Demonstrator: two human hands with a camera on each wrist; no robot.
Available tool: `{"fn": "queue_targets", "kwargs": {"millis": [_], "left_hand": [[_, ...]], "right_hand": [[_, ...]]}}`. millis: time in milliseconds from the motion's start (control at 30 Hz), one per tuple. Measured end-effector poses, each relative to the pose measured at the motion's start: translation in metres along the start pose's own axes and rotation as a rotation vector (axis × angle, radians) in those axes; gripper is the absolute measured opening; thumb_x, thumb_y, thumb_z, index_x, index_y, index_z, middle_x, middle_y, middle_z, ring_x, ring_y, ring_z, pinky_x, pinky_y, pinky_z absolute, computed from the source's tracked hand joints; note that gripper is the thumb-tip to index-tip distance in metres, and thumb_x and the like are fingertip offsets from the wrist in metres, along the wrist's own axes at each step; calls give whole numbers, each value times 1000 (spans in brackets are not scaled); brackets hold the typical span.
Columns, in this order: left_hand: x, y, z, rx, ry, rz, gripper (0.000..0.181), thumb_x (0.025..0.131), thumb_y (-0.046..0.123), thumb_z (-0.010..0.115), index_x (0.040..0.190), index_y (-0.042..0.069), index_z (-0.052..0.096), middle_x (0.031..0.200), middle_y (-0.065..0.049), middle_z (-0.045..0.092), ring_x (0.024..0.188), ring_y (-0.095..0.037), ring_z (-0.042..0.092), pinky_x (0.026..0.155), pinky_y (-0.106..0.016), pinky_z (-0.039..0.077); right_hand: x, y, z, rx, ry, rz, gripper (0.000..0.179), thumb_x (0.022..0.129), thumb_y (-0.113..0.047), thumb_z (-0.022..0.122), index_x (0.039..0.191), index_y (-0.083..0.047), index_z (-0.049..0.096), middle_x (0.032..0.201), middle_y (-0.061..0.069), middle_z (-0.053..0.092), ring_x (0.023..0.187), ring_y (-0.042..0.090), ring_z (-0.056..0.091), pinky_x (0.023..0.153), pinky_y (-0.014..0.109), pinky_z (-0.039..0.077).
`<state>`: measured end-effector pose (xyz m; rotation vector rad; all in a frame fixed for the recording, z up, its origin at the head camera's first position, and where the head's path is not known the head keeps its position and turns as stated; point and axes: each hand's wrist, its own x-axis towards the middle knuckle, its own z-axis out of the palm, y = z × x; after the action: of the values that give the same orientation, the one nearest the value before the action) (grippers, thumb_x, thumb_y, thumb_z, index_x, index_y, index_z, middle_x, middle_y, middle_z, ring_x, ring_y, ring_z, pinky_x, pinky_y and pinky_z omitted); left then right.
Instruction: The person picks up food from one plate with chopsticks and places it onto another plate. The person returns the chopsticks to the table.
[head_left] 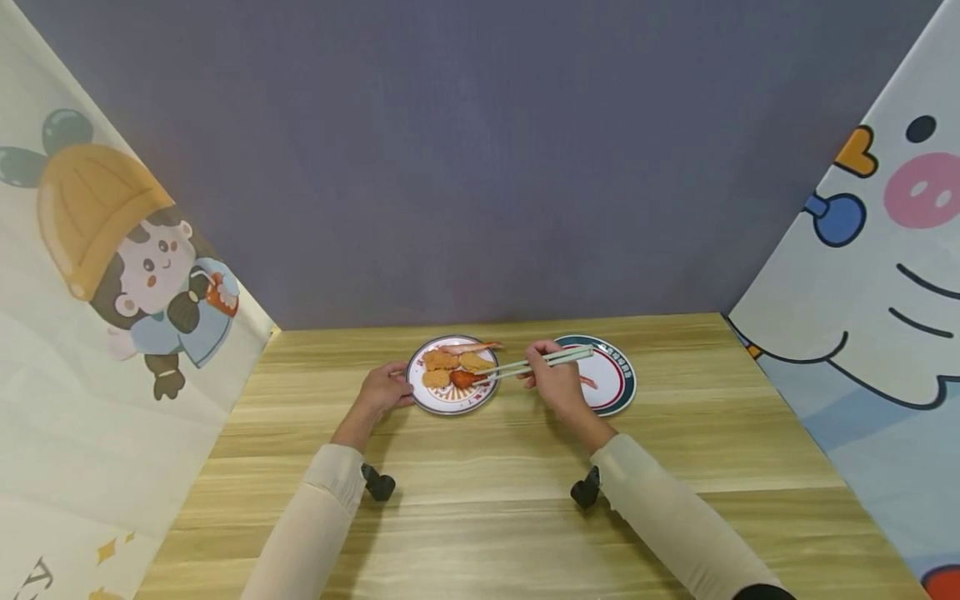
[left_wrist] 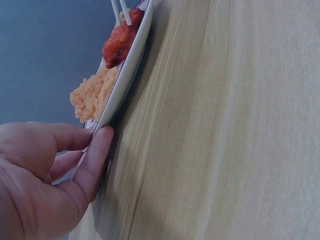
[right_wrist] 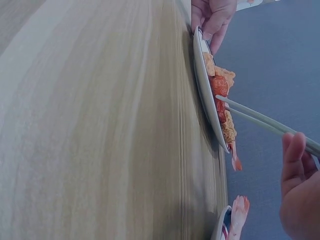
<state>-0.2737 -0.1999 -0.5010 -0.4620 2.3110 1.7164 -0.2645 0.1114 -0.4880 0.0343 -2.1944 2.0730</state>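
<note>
My left hand (head_left: 384,389) pinches the left rim of a round patterned plate (head_left: 453,407), thumb above and fingers below in the left wrist view. That plate bears several golden fried pieces (left_wrist: 90,96), a shrimp (head_left: 467,347) along its far side and a glossy reddish-brown piece like a chicken wing (left_wrist: 120,44). In my right hand (head_left: 557,385) is a pair of pale green chopsticks (head_left: 514,368). Their tips touch the reddish-brown piece; whether they clamp it I cannot tell. The right hand is above the left part of a second plate, green-rimmed (head_left: 628,385), which it partly hides.
Another shrimp (right_wrist: 238,215) lies on the green-rimmed plate, its tail sticking past the edge in the right wrist view. Both plates are on a wood-grain table (head_left: 480,517), near a grey back panel (head_left: 480,208). Cartoon-printed side walls (head_left: 75,375) flank the table.
</note>
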Motion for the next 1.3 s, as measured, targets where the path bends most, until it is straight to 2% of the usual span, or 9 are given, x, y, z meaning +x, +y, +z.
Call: {"fn": "queue_targets", "kwargs": {"millis": [167,433,533,633,767,867,1033,1100,1300], "left_hand": [[0,1,0,0,1,3,61,92,-10,62,150,2,47,127,-24,55,77,-15,65,73,-24,67],[0,2,0,-21,7,8,60,91,-12,61,148,0,48,119,-21,55,74,-14,64,74,-25,68],[0,3,1,-25,7,8,60,91,-12,62,148,1,48,119,-21,55,75,-15,64,75,-27,68],[-1,4,1,-25,7,5,60,91,-12,61,148,1,48,120,-21,55,76,-15,64,76,-28,68],[-1,4,1,-15,6,0,59,92,-11,61,149,3,48,122,-21,55,75,-16,65,75,-27,68],[-1,2,0,-13,11,3,59,92,-11,61,148,3,49,121,-21,56,75,-15,65,74,-26,68],[0,0,-1,-13,18,22,58,91,-12,62,147,1,50,117,-20,56,73,-15,65,72,-25,67],[0,0,-1,-14,20,24,58,90,-12,62,146,0,50,115,-19,56,73,-14,64,71,-25,67],[1,-3,0,-17,27,29,60,89,-12,62,147,0,50,113,-18,56,74,-15,65,71,-25,67]], "right_hand": [[0,1,0,-21,-9,-14,19,101,-16,59,102,3,65,88,32,70,54,17,65,48,20,57],[-1,-2,5,-58,-26,-63,17,101,-14,60,99,2,66,88,34,68,59,25,68,48,23,58],[-2,-2,5,-73,-24,-64,16,101,-15,60,98,0,67,83,27,70,58,25,68,50,28,61],[-2,-3,5,-77,-28,-55,16,101,-14,60,99,1,67,75,15,71,63,37,69,54,40,64],[-3,-1,8,-61,-42,-56,15,101,-12,59,98,1,66,72,1,69,68,42,70,53,34,64],[-5,-1,12,-34,-37,-78,14,101,-10,60,96,2,66,73,4,68,63,28,71,51,23,61],[-7,-3,17,-14,7,-93,16,100,-9,59,98,5,67,86,29,68,58,9,69,58,33,67],[-8,-3,17,-5,30,-77,17,100,-10,59,100,5,68,93,35,66,57,7,69,61,36,68],[-7,-1,17,52,73,-26,18,100,-11,59,103,5,67,94,31,67,56,8,69,61,30,68]]}}
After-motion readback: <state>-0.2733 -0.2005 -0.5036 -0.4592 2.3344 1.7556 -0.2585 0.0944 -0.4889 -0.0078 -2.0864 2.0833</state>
